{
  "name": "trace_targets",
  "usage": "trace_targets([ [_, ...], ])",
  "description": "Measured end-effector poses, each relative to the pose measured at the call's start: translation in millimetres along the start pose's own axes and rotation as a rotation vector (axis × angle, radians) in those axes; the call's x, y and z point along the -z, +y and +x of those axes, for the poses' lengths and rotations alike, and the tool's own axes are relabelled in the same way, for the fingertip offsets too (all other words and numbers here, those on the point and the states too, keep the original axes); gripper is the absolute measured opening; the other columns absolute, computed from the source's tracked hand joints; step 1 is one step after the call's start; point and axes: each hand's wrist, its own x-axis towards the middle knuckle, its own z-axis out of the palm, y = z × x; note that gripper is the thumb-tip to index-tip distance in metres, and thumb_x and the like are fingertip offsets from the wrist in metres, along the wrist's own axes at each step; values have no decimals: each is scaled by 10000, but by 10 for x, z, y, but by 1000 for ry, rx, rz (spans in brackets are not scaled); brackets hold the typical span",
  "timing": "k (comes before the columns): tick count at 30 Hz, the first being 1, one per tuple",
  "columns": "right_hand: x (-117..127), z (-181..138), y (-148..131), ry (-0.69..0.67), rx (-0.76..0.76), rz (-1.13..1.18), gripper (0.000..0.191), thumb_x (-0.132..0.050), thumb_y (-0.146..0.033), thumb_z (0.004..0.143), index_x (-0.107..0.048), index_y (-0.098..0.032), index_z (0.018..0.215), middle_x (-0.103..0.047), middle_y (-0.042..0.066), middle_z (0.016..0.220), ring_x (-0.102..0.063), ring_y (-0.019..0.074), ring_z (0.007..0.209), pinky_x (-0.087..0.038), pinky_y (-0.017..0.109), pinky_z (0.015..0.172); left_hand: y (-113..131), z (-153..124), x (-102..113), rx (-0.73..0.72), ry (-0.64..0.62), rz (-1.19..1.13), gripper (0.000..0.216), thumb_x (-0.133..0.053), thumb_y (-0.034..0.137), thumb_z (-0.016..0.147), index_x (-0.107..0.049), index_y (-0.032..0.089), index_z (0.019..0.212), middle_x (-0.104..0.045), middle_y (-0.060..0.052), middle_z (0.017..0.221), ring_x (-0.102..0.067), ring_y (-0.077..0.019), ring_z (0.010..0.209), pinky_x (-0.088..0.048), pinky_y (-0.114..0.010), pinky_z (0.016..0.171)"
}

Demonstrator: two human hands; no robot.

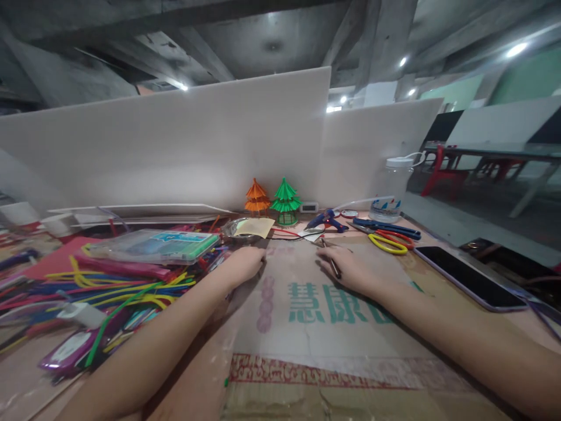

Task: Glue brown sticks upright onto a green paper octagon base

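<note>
My right hand (346, 268) is closed around a thin dark pen (335, 266), which slants between the fingers above a sheet with large green printed characters (307, 304). My left hand (246, 264) rests at the sheet's far left edge, fingers curled; whatever they may hold is hidden. Just beyond the hands lie a yellowish paper slip (254, 227) on a clear dish (232, 229) and a blue glue gun (326, 220). An orange tiered paper-like tree (256, 197) and a green one (286, 202) stand upright against the white board.
Left, a clear plastic case (153, 245) lies beside a heap of coloured pipe-like strips (123, 289). On the right are yellow-and-red-handled scissors (388, 243), blue-handled pliers (385, 227), a phone (464, 275) and a clear bottle (391, 190). White boards (197, 146) stand behind.
</note>
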Motion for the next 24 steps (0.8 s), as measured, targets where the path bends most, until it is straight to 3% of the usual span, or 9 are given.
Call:
trace_targets([
  [3,-11,6,40,40,-31,1,373,-514,-349,982,-652,-135,1255,-702,192,1199,-668,288,1054,-524,420,901,-15,19,-27,28,6,-6,305,-616,357,982,-627,166,1220,-650,-98,1222,-660,-224,1044,-576,-434,897],
  [6,7,-20,-58,22,30,12,383,-553,-380,963,-668,-141,1240,-711,185,1172,-654,302,1073,-512,456,935,-21,44,-83,77,33,-30,331,-622,359,978,-615,160,1242,-644,-101,1229,-660,-230,1047,-578,-438,890],
  [9,42,-46,-156,6,239,50,365,-545,-361,974,-664,-157,1252,-730,161,1081,-655,283,1006,-514,455,903,5,71,-155,123,67,-77,351,-623,356,977,-601,162,1269,-633,-106,1254,-655,-237,1063,-577,-447,896],
  [13,82,-62,-191,99,472,64,297,-513,-245,978,-649,-154,1225,-726,145,1018,-644,245,932,-516,411,846,49,70,-152,144,86,-210,326,-621,349,978,-619,159,1242,-639,-114,1251,-651,-244,1079,-562,-459,924],
  [17,108,-84,-267,153,591,69,268,-517,-160,928,-619,-128,1174,-699,132,934,-609,225,855,-519,367,771,148,42,-42,113,106,-488,233,-592,284,949,-672,149,1120,-710,-144,1109,-677,-285,1058,-528,-412,938],
  [21,104,-119,-388,128,632,130,140,-536,-158,903,-611,-143,1020,-651,104,853,-568,206,798,-506,325,715,376,13,9,29,37,-899,305,-461,392,989,-594,153,1125,-726,-81,884,-707,-196,787,-557,-315,734],
  [24,88,-136,-420,112,609,134,64,-534,-182,924,-597,-172,914,-616,75,806,-540,189,759,-484,302,684,543,-27,-11,-15,-7,-1154,351,-495,508,969,-562,164,980,-678,-50,784,-652,-144,663,-534,-277,672],
])
